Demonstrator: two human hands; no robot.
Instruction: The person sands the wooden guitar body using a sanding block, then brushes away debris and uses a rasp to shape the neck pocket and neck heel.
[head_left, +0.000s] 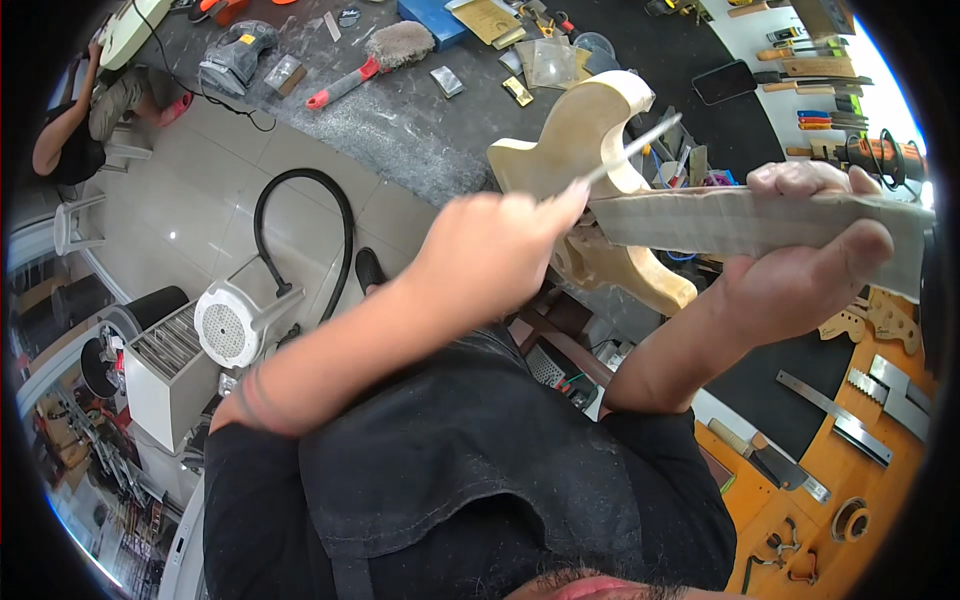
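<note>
An unpainted pale wooden electric guitar body [570, 135] is tilted in front of me, partly over the workbench. Its neck [700, 218] stretches to the right, with a greyish covering along its side. My right hand [800, 235] wraps under the neck near its far end, fingertips over the upper edge and thumb along the front. In my left hand [500, 240] is a thin pale stick-like tool [640, 145], pinched at its lower end. It points up and right across the guitar body near the neck joint. My left hand is slightly blurred, and the tool's exact kind is unclear.
On the dusty dark workbench [400, 150] lie a red-handled brush [370, 65], a grey power tool [238, 58] and sanding supplies. A phone [725, 82] and wall tools are at right. Steel rulers [830, 410] lie on the wooden board. A black hose [262, 215] and stool [228, 325] stand left; another person [75, 135] sits beyond.
</note>
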